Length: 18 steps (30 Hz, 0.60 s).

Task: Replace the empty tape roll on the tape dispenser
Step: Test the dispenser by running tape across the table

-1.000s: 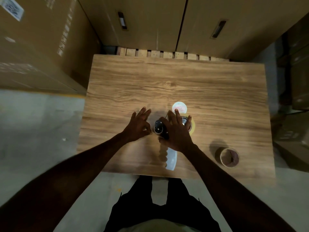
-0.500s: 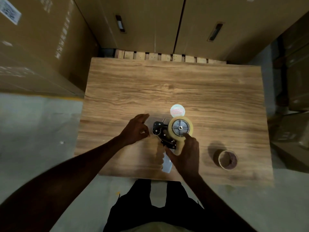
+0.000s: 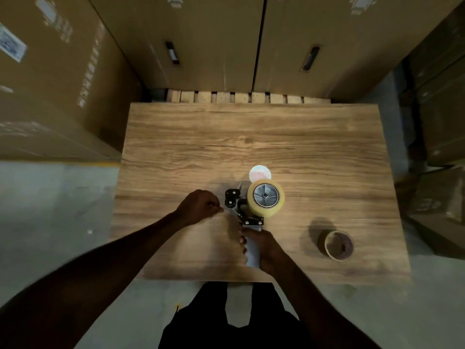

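The tape dispenser (image 3: pixel 237 206) lies on its side on the wooden table (image 3: pixel 251 137), black head to the left and pale handle toward me. A full yellowish tape roll (image 3: pixel 265 197) sits on its hub. My right hand (image 3: pixel 264 248) is wrapped around the handle. My left hand (image 3: pixel 200 206) is closed just left of the dispenser's head, fingertips pinched by the roller; whether it holds the tape end is too small to tell. The empty brown cardboard core (image 3: pixel 338 245) stands on the table to the right.
A small round white sticker or disc (image 3: pixel 260 173) lies just beyond the roll. Tall cardboard boxes (image 3: pixel 201 41) and a pallet (image 3: pixel 246 97) stand close behind the table, with more boxes at the left and right. Grey floor lies to the left and below.
My right hand came off the roll and slid down onto the handle. My left hand closed from spread fingers into a pinch by the dispenser's head.
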{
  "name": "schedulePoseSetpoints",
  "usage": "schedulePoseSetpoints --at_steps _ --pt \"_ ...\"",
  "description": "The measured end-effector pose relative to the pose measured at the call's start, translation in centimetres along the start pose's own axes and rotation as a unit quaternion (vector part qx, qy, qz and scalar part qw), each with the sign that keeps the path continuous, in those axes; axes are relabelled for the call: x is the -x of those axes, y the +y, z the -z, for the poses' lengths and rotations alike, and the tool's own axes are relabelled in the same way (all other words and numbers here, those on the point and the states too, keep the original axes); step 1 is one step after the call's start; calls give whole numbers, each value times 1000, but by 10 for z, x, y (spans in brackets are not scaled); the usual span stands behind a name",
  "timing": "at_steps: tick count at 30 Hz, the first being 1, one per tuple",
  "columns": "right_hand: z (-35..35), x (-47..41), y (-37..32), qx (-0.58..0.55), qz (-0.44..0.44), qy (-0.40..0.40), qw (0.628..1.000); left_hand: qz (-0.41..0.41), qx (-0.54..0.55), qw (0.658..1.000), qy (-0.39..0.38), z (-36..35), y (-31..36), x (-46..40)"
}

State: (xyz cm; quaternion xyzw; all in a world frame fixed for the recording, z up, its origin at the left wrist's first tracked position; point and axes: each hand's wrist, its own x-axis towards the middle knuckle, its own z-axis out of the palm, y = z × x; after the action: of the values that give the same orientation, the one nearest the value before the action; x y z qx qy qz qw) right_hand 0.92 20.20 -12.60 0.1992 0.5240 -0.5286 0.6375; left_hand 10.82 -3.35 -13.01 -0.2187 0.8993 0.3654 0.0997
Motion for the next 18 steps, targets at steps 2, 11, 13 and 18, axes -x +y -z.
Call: schedulePoseSetpoints --at_steps 2,11,13,18 --pt "0 4 -5 -45 -27 -48 997 -2 -9 1000 -8 4 6 -2" --pt "17 56 -32 18 69 -77 994 -85 -21 996 -21 32 52 -1" --pt "18 72 -40 29 109 -65 991 -101 8 995 -10 40 68 -2" --pt "23 111 -65 43 181 -39 982 -199 -37 978 44 56 103 0"
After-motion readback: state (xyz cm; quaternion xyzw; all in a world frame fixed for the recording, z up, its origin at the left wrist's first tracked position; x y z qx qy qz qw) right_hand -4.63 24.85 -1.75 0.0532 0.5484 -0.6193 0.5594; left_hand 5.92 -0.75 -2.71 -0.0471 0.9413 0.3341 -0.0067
